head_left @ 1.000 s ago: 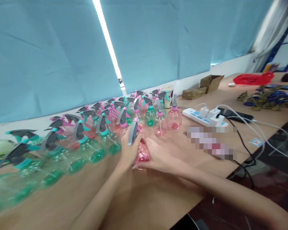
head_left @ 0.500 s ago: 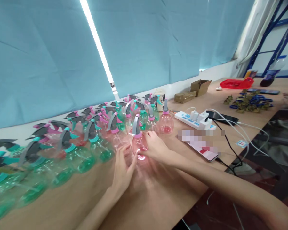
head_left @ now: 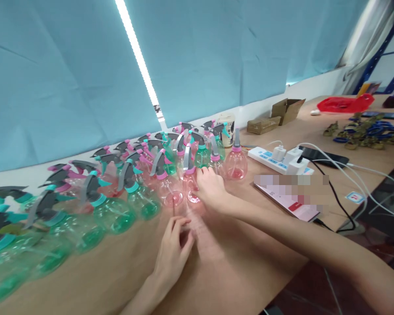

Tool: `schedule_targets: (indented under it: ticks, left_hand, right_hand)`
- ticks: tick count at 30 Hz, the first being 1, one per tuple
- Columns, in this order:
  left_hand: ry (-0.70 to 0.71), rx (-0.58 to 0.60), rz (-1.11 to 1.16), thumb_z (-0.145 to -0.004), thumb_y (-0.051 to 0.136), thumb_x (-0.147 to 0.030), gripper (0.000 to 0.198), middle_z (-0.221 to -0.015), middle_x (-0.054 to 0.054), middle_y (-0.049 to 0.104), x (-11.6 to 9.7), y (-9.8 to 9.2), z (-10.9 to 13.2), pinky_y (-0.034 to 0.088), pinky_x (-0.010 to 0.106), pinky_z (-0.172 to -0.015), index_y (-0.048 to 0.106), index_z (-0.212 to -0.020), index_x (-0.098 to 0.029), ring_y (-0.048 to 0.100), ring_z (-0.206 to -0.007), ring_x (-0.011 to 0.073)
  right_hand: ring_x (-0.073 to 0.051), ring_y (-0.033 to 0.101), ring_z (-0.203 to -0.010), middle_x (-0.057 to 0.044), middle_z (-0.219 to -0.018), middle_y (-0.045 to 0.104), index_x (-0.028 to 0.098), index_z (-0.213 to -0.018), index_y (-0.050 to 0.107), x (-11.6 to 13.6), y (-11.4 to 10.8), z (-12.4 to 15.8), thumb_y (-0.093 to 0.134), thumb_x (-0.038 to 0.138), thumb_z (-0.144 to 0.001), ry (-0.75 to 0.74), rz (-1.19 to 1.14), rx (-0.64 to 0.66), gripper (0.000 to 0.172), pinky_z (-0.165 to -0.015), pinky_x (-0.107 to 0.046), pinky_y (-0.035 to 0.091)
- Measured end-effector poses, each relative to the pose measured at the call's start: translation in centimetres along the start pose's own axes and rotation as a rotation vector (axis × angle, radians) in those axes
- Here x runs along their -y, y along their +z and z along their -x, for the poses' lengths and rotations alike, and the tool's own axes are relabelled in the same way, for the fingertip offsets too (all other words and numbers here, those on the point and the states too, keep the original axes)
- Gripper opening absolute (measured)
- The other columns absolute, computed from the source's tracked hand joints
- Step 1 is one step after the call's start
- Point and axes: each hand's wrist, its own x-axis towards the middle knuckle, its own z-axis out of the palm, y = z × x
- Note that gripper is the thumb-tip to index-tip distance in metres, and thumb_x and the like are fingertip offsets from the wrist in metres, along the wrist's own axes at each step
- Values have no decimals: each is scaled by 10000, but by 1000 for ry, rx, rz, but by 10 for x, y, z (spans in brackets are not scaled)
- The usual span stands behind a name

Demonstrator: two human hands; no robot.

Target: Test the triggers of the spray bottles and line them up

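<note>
An upright pink spray bottle [head_left: 189, 186] with a grey trigger head stands at the front of a cluster of bottles. My right hand [head_left: 212, 188] is closed around its right side, with some fingers hidden by the angle. Nearer to me, my left hand [head_left: 174, 245] is empty, its fingers loosely curved and apart above the table. Just beyond it stands another pink spray bottle [head_left: 170, 192]. A green spray bottle [head_left: 144, 203] is to the left, and a third pink spray bottle [head_left: 237, 164] is right of my right hand.
Several more green and pink bottles fill the left side of the brown table [head_left: 223, 271]. On the right lie a white power strip [head_left: 265, 161] with cables, a phone [head_left: 282, 197], cardboard boxes [head_left: 287, 111], a pile of blue-and-brass pieces [head_left: 367, 131] and a red tray [head_left: 344, 105].
My left hand has come off the pink spray bottle and drawn back towards me. The bottle has shifted slightly away, next to the others, with my right hand still on it. The view has turned slightly.
</note>
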Motion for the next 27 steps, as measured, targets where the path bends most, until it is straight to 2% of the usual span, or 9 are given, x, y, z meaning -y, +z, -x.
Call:
schedule_targets:
  ticks: [5,9,13,15,18,22,24,27]
  left_hand:
    - [-12,15,14,-928,442,-241,150,-1059,66,526,3,1,-1,549,363,-802,525,-1051,-215,641,-857,182]
    - [-19,28,18,-925,451,-236,154,-1055,60,530,3,1,-2,539,355,-818,526,-1058,-215,638,-884,183]
    - [-47,37,38,-928,454,-247,152,-1044,56,534,2,1,-2,527,357,-844,527,-1057,-217,634,-911,185]
    - [-53,38,50,-928,453,-254,147,-1035,56,538,2,1,-2,524,358,-850,530,-1047,-216,632,-917,187]
    - [-53,43,55,-926,456,-260,140,-1015,56,547,2,0,-3,523,361,-841,535,-1032,-216,627,-914,193]
    - [-50,41,48,-923,460,-260,128,-996,54,562,3,0,-4,519,361,-827,540,-1013,-218,622,-908,198]
    - [-47,35,46,-921,463,-264,124,-987,52,569,3,0,-4,518,356,-819,544,-1005,-220,622,-899,199]
    - [-54,16,41,-912,471,-270,119,-956,49,585,2,0,-5,521,352,-798,555,-979,-219,624,-875,203]
  right_hand:
    - [-325,549,-1054,-195,-1108,619,139,-1098,548,-2,7,-15,719,203,-782,5,1,-28,365,-761,-412,533]
    - [-336,568,-1050,-215,-1129,624,94,-1176,524,-1,12,-20,722,238,-795,10,0,-29,452,-760,-418,533]
    - [-347,543,-1150,-227,-1319,541,100,-1354,406,-9,11,-4,712,274,-811,-27,-33,-49,647,-807,-443,537]
    - [-331,542,-1176,-193,-1363,523,141,-1396,374,-21,8,11,681,275,-829,-91,-123,-121,658,-839,-449,530]
    - [-302,602,-1102,-140,-1234,623,182,-1304,493,-50,5,32,611,303,-865,-115,-276,-211,471,-829,-436,527]
    - [-228,672,-815,-67,-953,708,203,-1033,635,-88,7,42,568,312,-879,-1,-411,-250,200,-737,-378,524]
    - [-203,665,-732,-41,-864,707,212,-923,646,-100,11,42,560,331,-885,34,-452,-225,152,-684,-347,515]
    - [-232,663,-787,-64,-902,691,205,-925,618,-107,20,39,603,405,-850,89,-409,-304,214,-702,-367,513]
